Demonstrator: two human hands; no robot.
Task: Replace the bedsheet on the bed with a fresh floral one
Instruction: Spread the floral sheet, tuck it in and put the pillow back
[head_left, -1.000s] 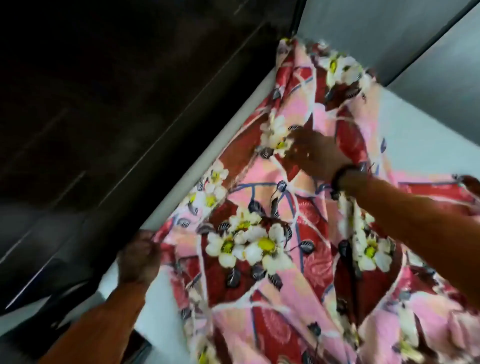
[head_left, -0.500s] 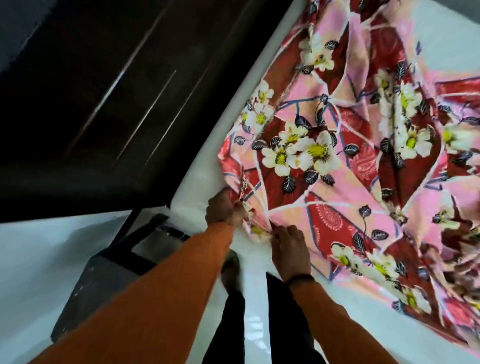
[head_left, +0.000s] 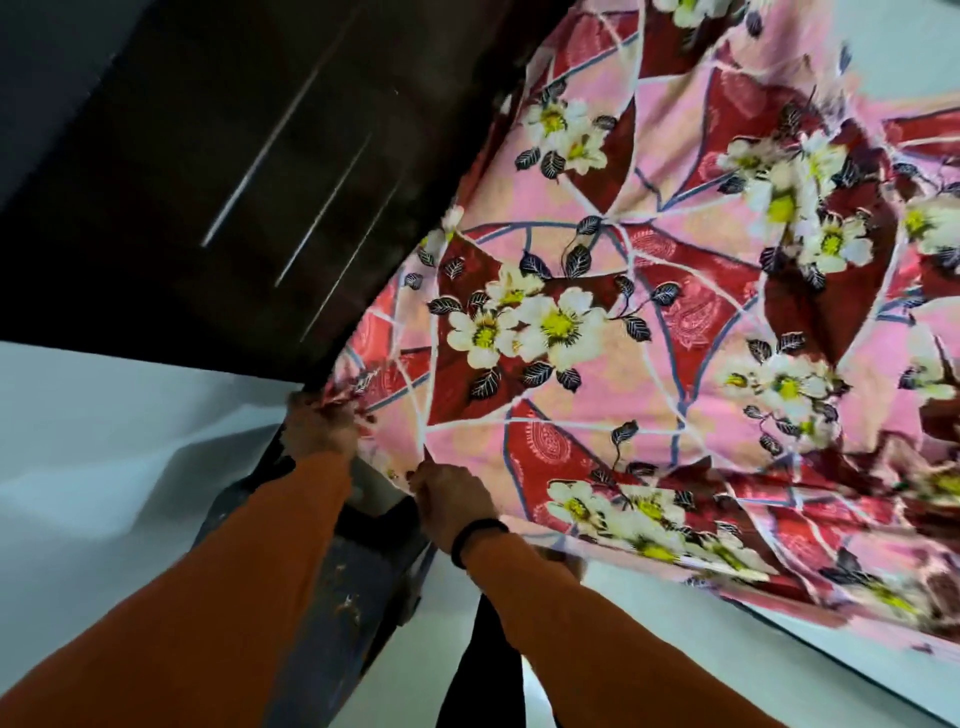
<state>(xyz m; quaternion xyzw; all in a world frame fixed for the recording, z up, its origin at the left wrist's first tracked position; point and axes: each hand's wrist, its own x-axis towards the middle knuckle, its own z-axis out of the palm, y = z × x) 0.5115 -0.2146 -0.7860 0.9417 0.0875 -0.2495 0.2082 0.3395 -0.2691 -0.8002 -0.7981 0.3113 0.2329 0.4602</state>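
From the head camera we see a dark wooden headboard (head_left: 218, 171) in the upper left. The floral bedsheet (head_left: 649, 322) fans toward the upper right from its lower-centre corner, which our left hand (head_left: 322, 426) and right hand (head_left: 457, 499) pinch close together.

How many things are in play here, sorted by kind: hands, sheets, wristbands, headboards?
Hands: 2, left hand and right hand, both gripping the sheet's corner
Floral sheet: 1
Black wristband: 1
Dark headboard: 1
Total: 5
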